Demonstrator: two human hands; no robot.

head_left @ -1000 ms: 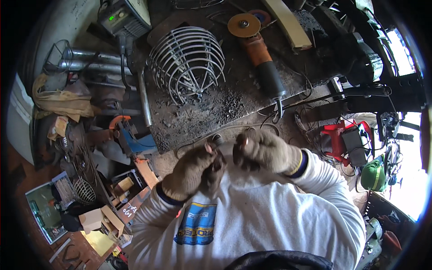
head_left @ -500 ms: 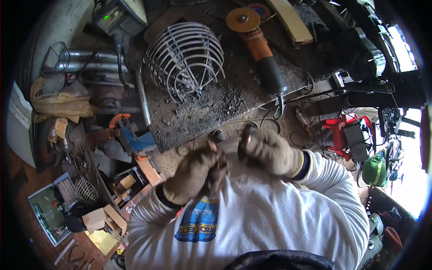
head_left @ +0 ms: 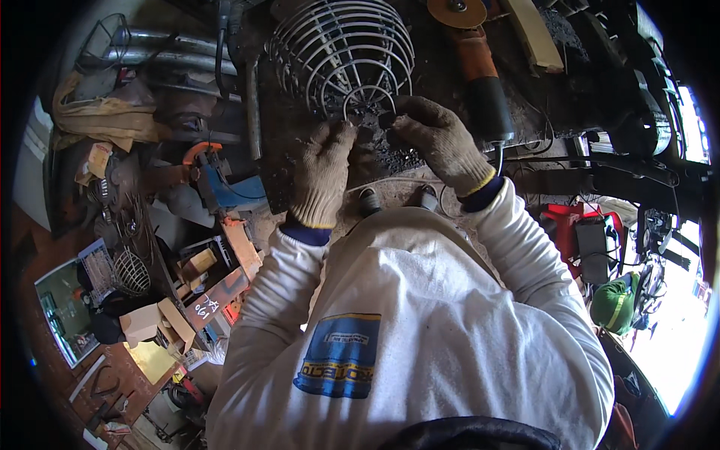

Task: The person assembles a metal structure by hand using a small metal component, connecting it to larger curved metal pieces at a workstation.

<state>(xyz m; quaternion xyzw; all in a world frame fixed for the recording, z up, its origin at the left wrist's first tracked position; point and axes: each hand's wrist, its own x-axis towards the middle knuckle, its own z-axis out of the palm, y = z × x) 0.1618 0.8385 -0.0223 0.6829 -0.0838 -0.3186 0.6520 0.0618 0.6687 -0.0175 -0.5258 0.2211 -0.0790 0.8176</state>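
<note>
Both gloved hands, left (head_left: 324, 174) and right (head_left: 439, 142), have risen to the domed grey wire cage (head_left: 343, 52) on the bench's near edge, fingertips pinching its lower ring; steady grip helps.

The domed grey wire cage (head_left: 341, 52) is cut off by the far edge. Whatever the gloved left hand (head_left: 322, 172) and right hand (head_left: 439, 142) pinch is too small to tell.

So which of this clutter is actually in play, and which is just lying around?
In play:
left hand
right hand
wire cage, both gloved hands at its near rim

Lying about:
angle grinder
metal pipes
small wire basket
cardboard boxes
</note>
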